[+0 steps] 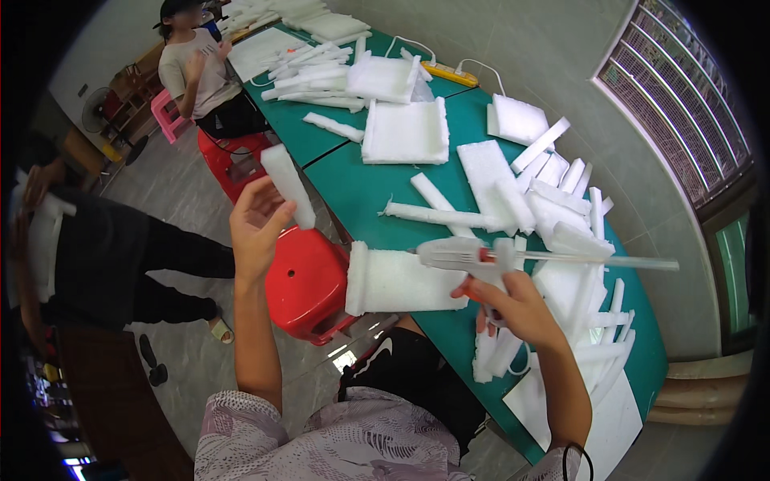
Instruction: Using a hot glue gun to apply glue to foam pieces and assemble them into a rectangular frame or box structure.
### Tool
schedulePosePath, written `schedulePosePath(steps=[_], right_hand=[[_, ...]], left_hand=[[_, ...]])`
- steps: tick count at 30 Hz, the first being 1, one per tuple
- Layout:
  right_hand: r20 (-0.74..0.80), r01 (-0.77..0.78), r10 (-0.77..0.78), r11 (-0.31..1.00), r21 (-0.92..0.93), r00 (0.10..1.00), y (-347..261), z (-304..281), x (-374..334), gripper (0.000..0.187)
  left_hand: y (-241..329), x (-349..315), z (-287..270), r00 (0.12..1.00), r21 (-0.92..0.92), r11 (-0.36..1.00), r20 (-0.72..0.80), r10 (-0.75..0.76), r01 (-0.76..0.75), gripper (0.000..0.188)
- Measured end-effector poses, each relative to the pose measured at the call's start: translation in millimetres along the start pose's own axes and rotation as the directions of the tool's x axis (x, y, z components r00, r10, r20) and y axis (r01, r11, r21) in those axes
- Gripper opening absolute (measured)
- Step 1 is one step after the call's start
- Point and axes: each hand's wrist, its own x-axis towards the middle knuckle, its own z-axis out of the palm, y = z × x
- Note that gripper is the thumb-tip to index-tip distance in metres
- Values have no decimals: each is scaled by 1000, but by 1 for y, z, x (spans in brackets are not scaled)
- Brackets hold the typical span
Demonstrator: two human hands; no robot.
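Raised off the table's left edge, my left hand (258, 220) pinches a short white foam strip (287, 184) between thumb and fingers. My right hand (509, 303) grips a hot glue gun (457, 254) with a clear body and an orange trigger. A long clear glue stick (618, 261) sticks out of its back end, and its nozzle points left. Below the gun lies a white foam panel (409, 280) with a raised strip along its left end. This panel overhangs the near table edge, and its right part is partly hidden by my right hand.
Foam strips and panels (405, 132) cover much of the green table (345, 180); more pile up at right. A yellow power strip (449, 74) lies by the wall. Red stools (301, 276) stand at left. One person (188, 72) sits far left; another (104, 248) stands nearer.
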Motion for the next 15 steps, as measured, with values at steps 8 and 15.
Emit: schedulePosePath(steps=[8,15], right_hand=[[88,33,-13,972,-232,996,9,21,25,33],[82,-25,34,994,-104,996,6,24,27,35]], left_hand=[[-16,-34,-16,994,-53,992,16,-111,112,38],[-8,-46,-26,979,-73,978,84,-188,195,38]])
